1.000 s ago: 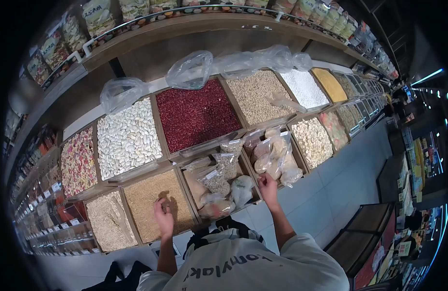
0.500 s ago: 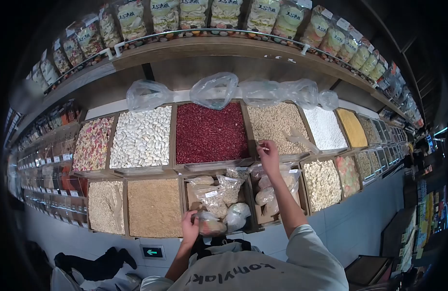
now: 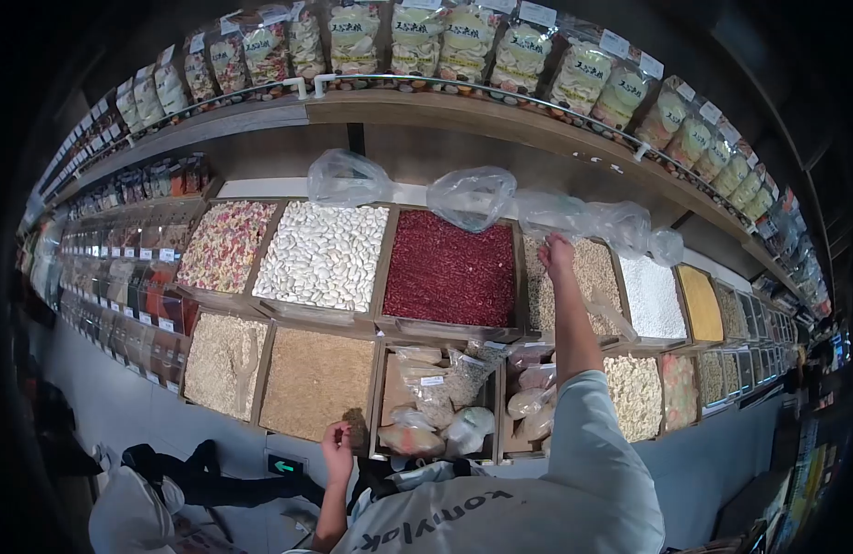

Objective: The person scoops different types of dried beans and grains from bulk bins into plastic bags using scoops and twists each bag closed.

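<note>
The right hand (image 3: 558, 256) was extended over the pale beans (image 3: 600, 268), just in front of a clear plastic bag (image 3: 546, 210); its fingers were drawn close, but whether the grip pinched anything could not be told. The left hand (image 3: 336, 449), loosely bent (the contents of its grip likewise indeterminable), was near the front edge of the brown grain (image 3: 318, 369). Dark red beans (image 3: 451, 268) lay left of the pale beans.

One pale-grey top (image 3: 556, 517), short-sleeved; dark lettering (image 3: 436, 519) ran across its front. Right sleeve (image 3: 597, 429) was loose, plain, ending near the elbow.
</note>
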`<state>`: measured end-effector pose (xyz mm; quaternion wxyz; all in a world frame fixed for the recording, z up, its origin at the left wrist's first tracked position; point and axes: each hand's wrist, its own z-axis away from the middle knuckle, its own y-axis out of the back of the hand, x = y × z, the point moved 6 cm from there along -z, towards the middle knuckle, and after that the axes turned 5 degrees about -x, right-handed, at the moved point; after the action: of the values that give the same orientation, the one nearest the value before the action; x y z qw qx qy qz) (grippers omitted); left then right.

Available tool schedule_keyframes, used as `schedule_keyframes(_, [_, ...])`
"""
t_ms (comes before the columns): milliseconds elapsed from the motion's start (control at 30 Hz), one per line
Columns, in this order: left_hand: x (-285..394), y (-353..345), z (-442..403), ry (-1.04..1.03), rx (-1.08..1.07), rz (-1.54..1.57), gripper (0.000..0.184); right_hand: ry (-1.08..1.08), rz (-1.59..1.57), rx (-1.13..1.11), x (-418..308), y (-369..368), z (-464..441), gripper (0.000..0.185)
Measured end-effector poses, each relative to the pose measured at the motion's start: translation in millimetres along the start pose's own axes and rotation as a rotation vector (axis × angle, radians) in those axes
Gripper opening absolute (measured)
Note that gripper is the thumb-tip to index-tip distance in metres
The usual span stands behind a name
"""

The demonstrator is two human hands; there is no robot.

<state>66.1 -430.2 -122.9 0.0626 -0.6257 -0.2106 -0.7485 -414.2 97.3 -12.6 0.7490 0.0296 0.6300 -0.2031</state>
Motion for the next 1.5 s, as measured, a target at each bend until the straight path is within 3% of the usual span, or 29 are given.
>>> schedule_keyframes(167, [12,-4,-4,0.094,-0.05,-0.074,0.012,-0.081,0.026,0.001,-3,0,-4,0.034])
schedule_keyframes(367, [33,-27,-15,0.062,-0.127,-0.025,0.012,-0.128,0.092,0.015,11,9,-21,0.036])
schedule_keyframes(467, [40,-36,-18,0.027,-0.153,-0.016,0.013,0.005,-0.032,-0.089,7,4,-23,0.04])
schedule_keyframes(667, [31,-46,-16,0.029,-0.186,0.015,0.014,-0.089,-0.05,-0.139,1,-9,-9,0.043])
schedule_keyframes(800, [23,-49,-7,0.062,-0.189,0.023,0.013,-0.036,-0.069,-0.142,-14,-17,-3,0.047])
schedule_keyframes(967, [24,-53,2,0.075,-0.191,0.078,0.012,0.327,-0.113,-0.13,-79,-33,43,0.051])
schedule_keyframes(1067, [18,-57,2,0.001,-0.162,0.117,0.011,0.447,-0.086,-0.16,-88,-30,76,0.045])
schedule_keyframes(1200, [45,-55,0,0.063,-0.162,0.034,0.013,0.572,-0.113,-0.225,-88,-34,169,0.039])
schedule_keyframes(1367, [44,-68,-13,0.048,-0.195,0.043,0.018,0.916,0.307,-0.196,-83,0,259,0.031])
schedule_keyframes(1500, [88,-80,-22,-0.093,-0.201,0.1,0.017,0.971,0.422,-0.175,-93,15,320,0.025])
